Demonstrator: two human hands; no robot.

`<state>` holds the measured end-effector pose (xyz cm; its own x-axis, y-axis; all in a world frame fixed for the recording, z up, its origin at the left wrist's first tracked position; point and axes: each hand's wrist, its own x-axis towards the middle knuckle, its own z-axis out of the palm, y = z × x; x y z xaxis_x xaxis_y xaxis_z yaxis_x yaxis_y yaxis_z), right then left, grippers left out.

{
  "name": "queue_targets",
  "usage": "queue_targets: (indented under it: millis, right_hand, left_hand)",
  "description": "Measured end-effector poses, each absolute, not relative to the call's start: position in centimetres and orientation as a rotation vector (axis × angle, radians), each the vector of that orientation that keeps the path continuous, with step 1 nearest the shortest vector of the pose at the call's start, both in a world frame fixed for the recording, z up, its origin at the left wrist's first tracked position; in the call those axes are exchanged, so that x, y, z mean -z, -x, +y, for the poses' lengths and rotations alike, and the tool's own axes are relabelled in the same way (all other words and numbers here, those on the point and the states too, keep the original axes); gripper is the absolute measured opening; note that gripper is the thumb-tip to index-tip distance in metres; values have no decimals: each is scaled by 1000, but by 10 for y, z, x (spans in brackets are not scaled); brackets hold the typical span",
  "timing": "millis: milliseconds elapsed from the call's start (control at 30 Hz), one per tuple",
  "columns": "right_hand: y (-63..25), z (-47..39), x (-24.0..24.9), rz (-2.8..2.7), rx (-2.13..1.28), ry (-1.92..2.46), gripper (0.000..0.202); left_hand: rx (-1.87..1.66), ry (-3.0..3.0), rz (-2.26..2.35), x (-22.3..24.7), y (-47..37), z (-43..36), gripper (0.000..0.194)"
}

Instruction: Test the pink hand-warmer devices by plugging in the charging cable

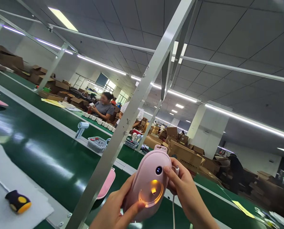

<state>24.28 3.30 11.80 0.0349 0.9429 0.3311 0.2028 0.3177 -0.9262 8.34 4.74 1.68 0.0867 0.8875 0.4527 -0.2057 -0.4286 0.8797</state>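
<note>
A pink oval device (pixel 148 178) with a loop at its top is held up in front of me. Its small round dark display (pixel 158 170) shows lit digits, and an orange ring of light glows below it. My left hand (pixel 125 203) grips the lower left side, thumb on the front near the glowing ring. My right hand (pixel 180 181) holds the upper right side, thumb beside the display. A white cable (pixel 173 210) hangs from the right hand, its plug (pixel 177 170) sticking up between the fingers, apart from the device.
A slanting metal post (pixel 132 114) rises just left of the device. Behind it runs a green conveyor belt (pixel 46 143). A screwdriver (pixel 18 201) lies on white sheet at lower left. A handheld fan (pixel 82 128) and a parts bin (pixel 96 144) stand beyond; a co-worker (pixel 103 108) sits farther back.
</note>
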Motion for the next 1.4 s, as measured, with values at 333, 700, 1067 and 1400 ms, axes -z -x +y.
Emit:
queue_targets:
  millis: [333,700,1067,1400]
  right_hand:
    - [-296,73,-108,-1084,-791,1150,49]
    - [-364,117,-19,-832,-745,1644,18]
    - [-368,129,5,-916,-720,1803,26]
    - [-372,127,14,-968,-644,1824,29]
  left_hand:
    - [-1277,-1764,1134,26,-100,104,48]
    - [-812,-2059,2136,91,-121,201,55]
    - [-1013,-1677,1821,84,-117,209,69]
    - [-1427,-1279,712,32,-126,103,99]
